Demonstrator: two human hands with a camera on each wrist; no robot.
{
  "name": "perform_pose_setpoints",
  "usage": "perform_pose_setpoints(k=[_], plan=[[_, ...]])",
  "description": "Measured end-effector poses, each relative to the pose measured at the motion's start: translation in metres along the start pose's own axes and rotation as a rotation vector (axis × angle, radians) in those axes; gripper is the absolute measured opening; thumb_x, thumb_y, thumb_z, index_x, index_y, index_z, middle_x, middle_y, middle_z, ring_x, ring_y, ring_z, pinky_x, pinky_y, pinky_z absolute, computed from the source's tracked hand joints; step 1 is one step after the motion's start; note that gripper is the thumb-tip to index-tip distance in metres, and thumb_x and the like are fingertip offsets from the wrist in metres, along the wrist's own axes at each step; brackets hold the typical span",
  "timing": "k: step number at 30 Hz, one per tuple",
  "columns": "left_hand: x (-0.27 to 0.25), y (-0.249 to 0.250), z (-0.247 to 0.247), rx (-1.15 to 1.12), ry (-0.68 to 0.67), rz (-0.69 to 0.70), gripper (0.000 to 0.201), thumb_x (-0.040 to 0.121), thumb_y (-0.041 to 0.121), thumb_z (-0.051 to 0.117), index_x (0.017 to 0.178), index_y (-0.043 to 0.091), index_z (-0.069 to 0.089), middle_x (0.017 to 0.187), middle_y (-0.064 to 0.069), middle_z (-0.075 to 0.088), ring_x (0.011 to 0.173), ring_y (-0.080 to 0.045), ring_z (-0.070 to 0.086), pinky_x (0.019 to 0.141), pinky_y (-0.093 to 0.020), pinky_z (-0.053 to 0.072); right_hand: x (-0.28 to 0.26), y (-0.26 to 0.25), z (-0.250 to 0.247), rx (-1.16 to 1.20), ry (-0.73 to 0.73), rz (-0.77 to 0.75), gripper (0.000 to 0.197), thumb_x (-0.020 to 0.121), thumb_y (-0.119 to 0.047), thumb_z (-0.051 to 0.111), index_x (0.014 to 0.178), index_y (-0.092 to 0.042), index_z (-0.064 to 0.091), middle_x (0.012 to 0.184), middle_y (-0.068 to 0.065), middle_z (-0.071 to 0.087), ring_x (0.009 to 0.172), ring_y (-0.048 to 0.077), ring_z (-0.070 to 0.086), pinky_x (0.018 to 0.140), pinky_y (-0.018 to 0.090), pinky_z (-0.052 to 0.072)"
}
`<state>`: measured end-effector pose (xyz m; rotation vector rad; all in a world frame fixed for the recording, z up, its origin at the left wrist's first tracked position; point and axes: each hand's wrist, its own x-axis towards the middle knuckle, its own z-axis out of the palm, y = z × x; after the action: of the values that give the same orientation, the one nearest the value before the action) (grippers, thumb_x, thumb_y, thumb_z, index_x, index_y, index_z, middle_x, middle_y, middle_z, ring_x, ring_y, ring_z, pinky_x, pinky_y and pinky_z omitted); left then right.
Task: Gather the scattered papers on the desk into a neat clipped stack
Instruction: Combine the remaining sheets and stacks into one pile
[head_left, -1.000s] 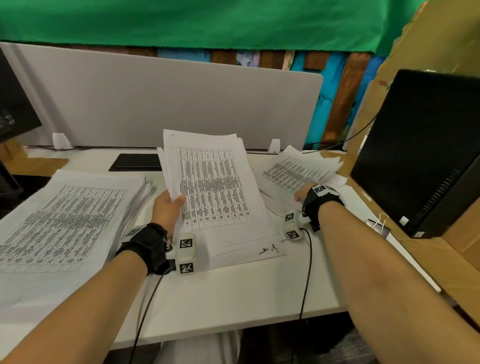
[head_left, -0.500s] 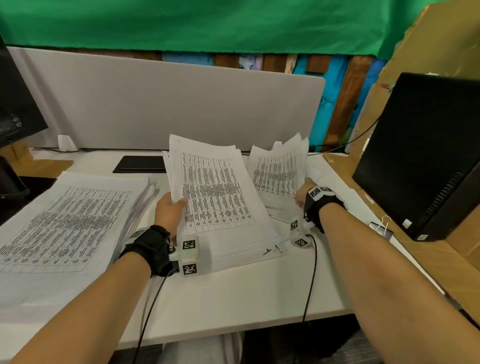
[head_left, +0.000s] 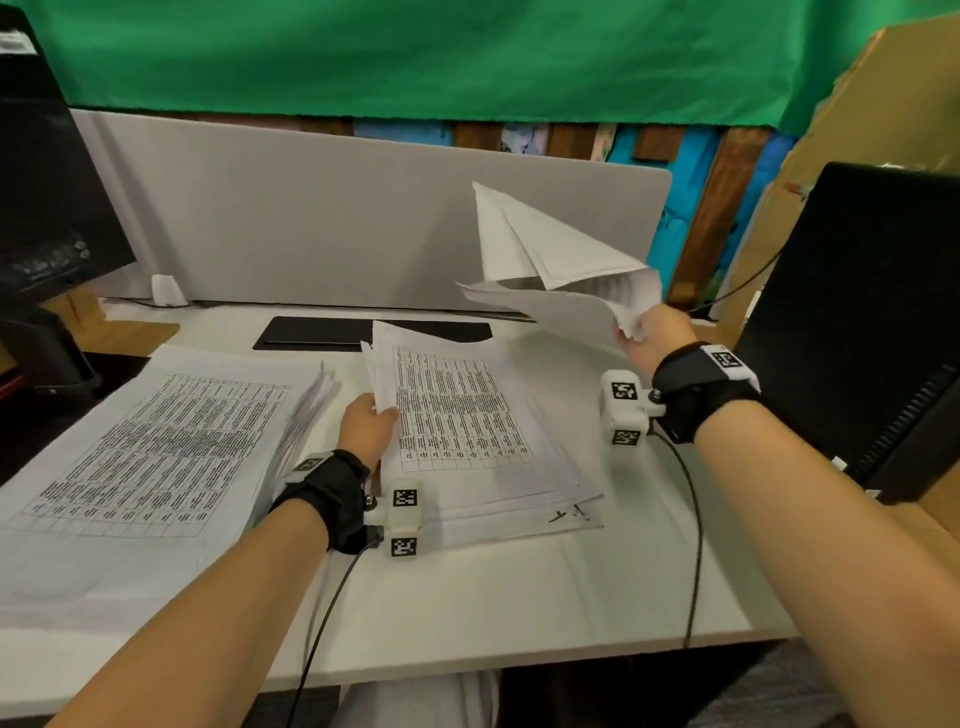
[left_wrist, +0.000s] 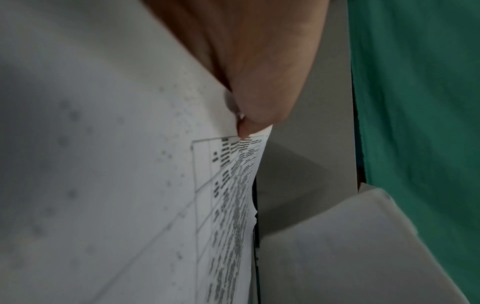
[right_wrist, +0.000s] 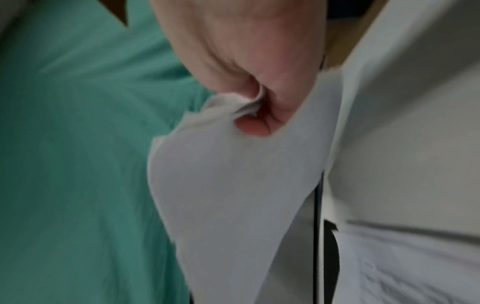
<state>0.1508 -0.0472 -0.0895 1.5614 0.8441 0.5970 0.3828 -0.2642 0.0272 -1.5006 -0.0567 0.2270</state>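
Observation:
A pile of printed table sheets (head_left: 457, 415) lies in the middle of the white desk (head_left: 519, 597). My left hand (head_left: 371, 423) pinches its raised left edge, thumb on top (left_wrist: 259, 98). My right hand (head_left: 649, 332) holds a bundle of several sheets (head_left: 550, 265) in the air above the desk's back right, the pages fanned and curled. In the right wrist view my fingers (right_wrist: 254, 127) crumple the corner of those sheets (right_wrist: 233, 174). A thick stack of printed pages (head_left: 156, 457) rests on the left side of the desk.
A grey partition (head_left: 337, 223) runs along the back of the desk, with a black pad (head_left: 322, 332) before it. A black computer case (head_left: 857, 322) stands at the right, a monitor (head_left: 47, 208) at the left. Cables trail from both wrists.
My right hand lifted the right-hand sheets off the desk and raised them high toward the back right. The left hand keeps its hold on the middle pile, now lower.

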Motion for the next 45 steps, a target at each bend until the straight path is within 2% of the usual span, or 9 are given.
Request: perform_pose_setpoints(k=[3, 9, 16, 19, 23, 27, 36, 42, 45], plan=[[-0.005, 0.006, -0.001, -0.005, -0.012, -0.029, 0.029, 0.099, 0.008, 0.041, 0.123, -0.004, 0.053, 0.121, -0.006, 0.058, 0.114, -0.024, 0.054, 0.101, -0.036, 0.041, -0.027, 0.017, 0.005, -0.023, -0.213, 0.226, 0.02, 0.097, 0.005, 0.031, 0.094, -0.001, 0.05, 0.081, 0.017, 0.046, 0.068, 0.025, 0.048, 0.043, 0.02, 0.048], [0.02, -0.01, -0.007, -0.266, -0.112, -0.204, 0.08, 0.073, 0.076, 0.045, 0.118, 0.014, 0.063, 0.117, -0.007, 0.067, 0.111, -0.029, 0.061, 0.103, -0.039, 0.042, -0.063, 0.055, 0.008, -0.563, -0.534, 0.43, 0.016, 0.09, 0.006, 0.041, 0.08, -0.008, 0.041, 0.074, 0.014, 0.043, 0.054, 0.023, 0.05, 0.04, 0.021, 0.044], [-0.01, 0.021, -0.003, -0.033, -0.193, -0.057, 0.039, 0.092, 0.0, 0.05, 0.13, 0.006, 0.047, 0.124, -0.012, 0.06, 0.104, -0.029, 0.06, 0.085, -0.038, 0.049, -0.064, 0.069, 0.007, -0.873, -0.607, 0.137, 0.063, 0.083, -0.001, 0.057, 0.14, -0.014, 0.035, 0.115, 0.015, 0.057, 0.101, 0.031, 0.058, 0.087, 0.038, 0.054], [-0.023, 0.042, -0.007, -0.05, -0.13, 0.083, 0.04, 0.096, 0.006, 0.046, 0.136, 0.012, 0.043, 0.121, -0.008, 0.059, 0.102, -0.023, 0.059, 0.078, -0.032, 0.049, -0.052, 0.066, -0.003, -0.611, -0.409, 0.091, 0.095, 0.082, -0.02, 0.073, 0.154, -0.021, 0.011, 0.129, 0.017, 0.055, 0.102, 0.026, 0.061, 0.093, 0.038, 0.053], [-0.04, 0.076, -0.009, -0.175, -0.13, 0.321, 0.039, 0.098, 0.019, 0.05, 0.136, 0.016, 0.046, 0.127, -0.001, 0.061, 0.113, -0.018, 0.061, 0.097, -0.04, 0.05, -0.06, 0.038, -0.004, -0.215, -0.555, 0.097, 0.104, 0.053, -0.059, 0.086, 0.139, -0.013, 0.049, 0.131, 0.008, 0.064, 0.122, 0.025, 0.06, 0.109, 0.044, 0.042], [-0.045, 0.122, -0.013, -0.194, -0.079, 0.562, 0.036, 0.099, 0.028, 0.047, 0.133, 0.018, 0.044, 0.129, 0.003, 0.057, 0.118, -0.012, 0.057, 0.103, -0.036, 0.046, -0.074, -0.02, 0.013, -0.171, -0.437, -0.228, 0.118, 0.048, -0.068, 0.084, 0.144, -0.017, 0.039, 0.141, 0.004, 0.055, 0.131, 0.024, 0.05, 0.111, 0.051, 0.038], [-0.043, 0.173, -0.046, -0.295, -0.219, 0.636, 0.056, 0.067, 0.055, 0.074, 0.111, 0.023, 0.06, 0.102, 0.011, 0.072, 0.099, -0.004, 0.067, 0.083, -0.02, 0.053, -0.114, -0.075, 0.005, -0.126, -0.825, -0.375, 0.055, 0.075, -0.036, 0.076, 0.126, -0.028, 0.057, 0.118, -0.003, 0.071, 0.112, 0.015, 0.066, 0.095, 0.038, 0.054], [-0.071, 0.207, -0.011, -0.238, -0.153, 0.814, 0.027, 0.089, 0.006, 0.057, 0.116, 0.007, 0.059, 0.105, 0.004, 0.065, 0.098, -0.005, 0.064, 0.087, -0.021, 0.05, -0.138, -0.094, 0.037, -0.052, -0.589, -0.576, 0.047, 0.09, -0.014, 0.066, 0.135, -0.006, 0.054, 0.128, 0.009, 0.065, 0.119, 0.02, 0.062, 0.106, 0.039, 0.046], [-0.083, 0.234, -0.016, -0.303, -0.064, 1.052, 0.028, 0.092, 0.002, 0.05, 0.118, 0.011, 0.052, 0.114, -0.001, 0.061, 0.106, -0.007, 0.06, 0.092, -0.024, 0.05, -0.149, -0.117, 0.042, 0.004, -0.548, -0.732, 0.026, 0.096, -0.007, 0.056, 0.119, -0.018, 0.059, 0.116, 0.001, 0.066, 0.107, 0.009, 0.065, 0.098, 0.027, 0.051]])
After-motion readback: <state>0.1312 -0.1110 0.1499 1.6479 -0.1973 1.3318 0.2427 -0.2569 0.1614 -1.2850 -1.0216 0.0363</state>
